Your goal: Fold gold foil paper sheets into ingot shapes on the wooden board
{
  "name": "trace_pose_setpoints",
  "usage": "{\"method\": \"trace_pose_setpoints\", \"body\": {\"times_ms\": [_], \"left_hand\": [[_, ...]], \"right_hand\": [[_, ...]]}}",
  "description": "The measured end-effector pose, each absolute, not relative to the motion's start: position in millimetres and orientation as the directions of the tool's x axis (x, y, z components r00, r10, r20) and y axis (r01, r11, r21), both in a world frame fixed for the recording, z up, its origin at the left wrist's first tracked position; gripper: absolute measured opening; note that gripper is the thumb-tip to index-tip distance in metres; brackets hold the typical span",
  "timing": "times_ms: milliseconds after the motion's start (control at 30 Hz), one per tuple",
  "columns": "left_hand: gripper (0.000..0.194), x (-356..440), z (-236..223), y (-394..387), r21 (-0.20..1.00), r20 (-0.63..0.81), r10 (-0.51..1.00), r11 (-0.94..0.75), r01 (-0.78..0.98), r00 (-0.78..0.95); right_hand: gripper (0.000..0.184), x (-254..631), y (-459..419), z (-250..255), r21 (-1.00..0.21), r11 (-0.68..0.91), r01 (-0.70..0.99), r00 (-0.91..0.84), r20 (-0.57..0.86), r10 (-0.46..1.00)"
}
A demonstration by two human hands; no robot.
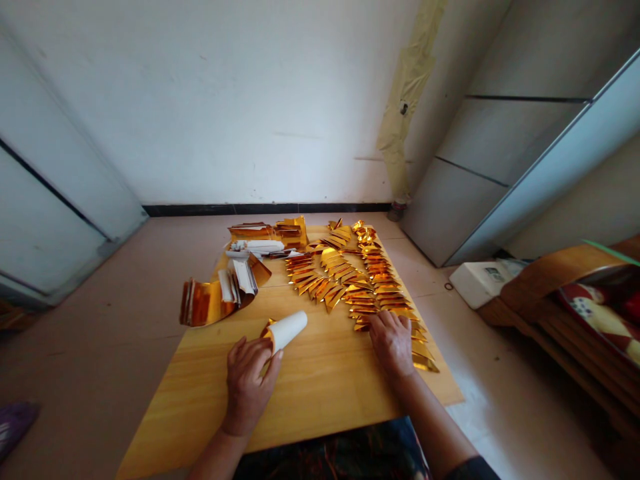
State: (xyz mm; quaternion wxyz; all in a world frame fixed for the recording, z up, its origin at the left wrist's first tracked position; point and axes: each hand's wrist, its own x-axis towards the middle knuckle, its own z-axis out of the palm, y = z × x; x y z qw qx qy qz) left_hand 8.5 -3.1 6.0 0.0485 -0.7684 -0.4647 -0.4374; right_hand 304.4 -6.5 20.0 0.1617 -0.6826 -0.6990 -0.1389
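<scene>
My left hand (247, 385) grips a white paper cone (289, 331), which has gold foil showing at its lower end. My right hand (393, 343) lies flat on the near end of a long row of folded gold foil triangles (385, 293), with its fingers pressing on them. Further rows of these pieces (320, 277) fan across the yellow wooden board (300, 407). Curled gold foil sheets with white backing (207, 302) lie at the board's left edge. Behind them are a white paper roll (255, 247) and a stacked gold bundle (293, 232).
The board rests on a beige floor (100, 333) against a white wall. A grey cabinet (450, 207) stands at the right, with a white box (480, 283) and a wooden bench with a patterned cushion (595, 307) nearby. A purple slipper (15, 427) shows at the lower left.
</scene>
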Motion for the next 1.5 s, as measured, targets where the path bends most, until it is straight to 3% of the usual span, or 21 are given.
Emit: {"method": "trace_pose_setpoints", "body": {"times_ms": [167, 400, 500, 733, 1500], "left_hand": [[0.010, 7, 5, -4, 0.337, 0.717, 0.673, -0.564, 0.754, 0.183], [0.006, 7, 4, -4, 0.348, 0.719, 0.672, -0.571, 0.744, 0.179], [0.004, 7, 4, -4, 0.353, 0.717, 0.675, -0.566, 0.745, 0.173], [0.007, 5, 0, -5, 0.386, 0.684, 0.718, -0.509, 0.769, 0.131], [0.007, 4, 0, -8, 0.440, 0.641, 0.756, -0.501, 0.745, 0.130]], "right_hand": [[0.017, 300, -15, 27, -0.030, 0.034, 0.999, -0.018, 0.416, 0.909], [0.017, 309, 3, 74, -0.153, 0.076, 0.985, 0.006, 0.476, 0.879], [0.017, 323, 56, 78, -0.120, 0.032, 0.992, 0.033, 0.498, 0.866], [0.019, 325, 155, 45, -0.050, -0.042, 0.998, 0.057, 0.378, 0.924], [0.021, 324, 189, 31, 0.012, -0.094, 0.996, 0.086, 0.302, 0.949]]}}
